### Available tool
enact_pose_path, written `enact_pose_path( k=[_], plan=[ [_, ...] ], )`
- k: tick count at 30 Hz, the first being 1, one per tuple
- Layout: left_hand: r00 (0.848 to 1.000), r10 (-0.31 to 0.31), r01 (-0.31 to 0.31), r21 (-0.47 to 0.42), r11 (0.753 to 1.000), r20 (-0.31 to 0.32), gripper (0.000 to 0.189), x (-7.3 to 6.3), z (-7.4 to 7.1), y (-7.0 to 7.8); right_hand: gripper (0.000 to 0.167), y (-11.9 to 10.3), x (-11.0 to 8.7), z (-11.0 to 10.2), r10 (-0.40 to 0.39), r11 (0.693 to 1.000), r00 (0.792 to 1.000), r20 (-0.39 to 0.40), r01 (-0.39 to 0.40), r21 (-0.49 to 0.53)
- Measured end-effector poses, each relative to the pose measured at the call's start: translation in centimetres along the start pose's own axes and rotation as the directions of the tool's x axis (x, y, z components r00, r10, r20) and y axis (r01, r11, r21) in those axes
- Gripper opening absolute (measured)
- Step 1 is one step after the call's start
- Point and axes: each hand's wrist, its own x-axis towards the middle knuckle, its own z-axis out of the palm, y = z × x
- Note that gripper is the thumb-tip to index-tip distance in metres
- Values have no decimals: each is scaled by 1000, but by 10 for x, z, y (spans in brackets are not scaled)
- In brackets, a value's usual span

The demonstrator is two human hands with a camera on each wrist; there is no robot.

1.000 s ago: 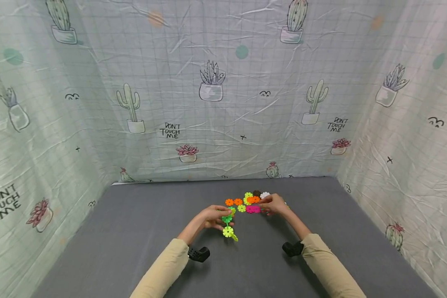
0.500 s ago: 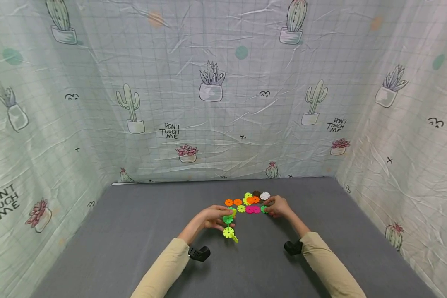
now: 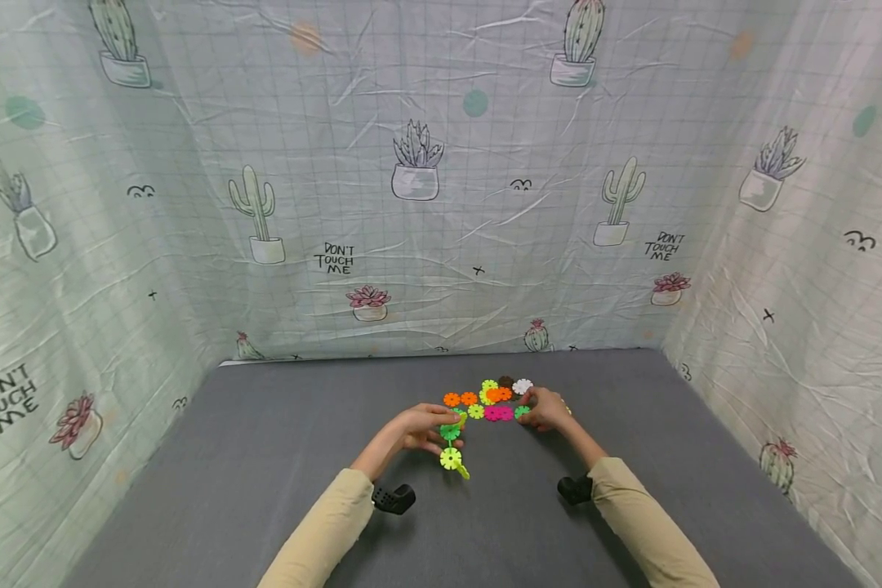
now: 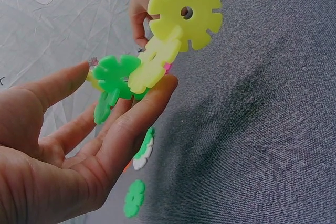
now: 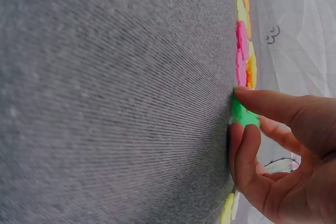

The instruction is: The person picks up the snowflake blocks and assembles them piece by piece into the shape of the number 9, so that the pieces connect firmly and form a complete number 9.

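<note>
My left hand (image 3: 419, 425) holds a small chain of interlocked notched plastic discs. In the left wrist view, the chain has green discs (image 4: 116, 71) between thumb and fingers and a big yellow disc (image 4: 202, 19) at its outer end. Over on the right, my right hand (image 3: 551, 408) pinches a green notched disc (image 5: 245, 115) lying on the table; the fingers partly cover it. Left of that disc lie pink discs (image 3: 498, 413), and a yellow-green disc (image 3: 476, 412) sits beside them.
Orange discs (image 3: 469, 398), a dark brown disc (image 3: 505, 382) and a white disc (image 3: 523, 386) lie behind the pink ones on the grey table (image 3: 301, 425). A cactus-print curtain (image 3: 441, 245) encloses the back and sides.
My right hand has drawn back to the right from over the pink and orange discs and come down on the green disc. The left hand stays nearly still with its chain.
</note>
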Motion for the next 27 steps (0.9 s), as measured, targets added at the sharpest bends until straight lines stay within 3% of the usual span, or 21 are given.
enact_pose_path(
  k=[4, 9, 12, 16, 27],
  plan=[
    [1000, 7, -7, 0, 1000, 4, 44, 0, -1, -1, 26, -3, -2, 1, -34, 999, 999, -13, 34, 27],
    [1000, 8, -8, -2, 1000, 15, 42, 2, -2, -4, 24, -16, -9, 4, -108, 982, 993, -54, 115, 153],
    [1000, 4, -4, -4, 1000, 12, 37, 3, -2, -4, 28, -28, -14, 7, -183, 959, 983, -4, 179, 219],
    [1000, 0, 0, 1, 1000, -7, 30, 3, -1, -3, 28, -39, -19, 11, -233, 929, 966, 111, 188, 319],
    [1000, 2, -2, -19, 1000, 10, 24, 3, -1, -4, 31, -47, -21, 24, -257, 862, 940, 225, 118, 493]
  ],
)
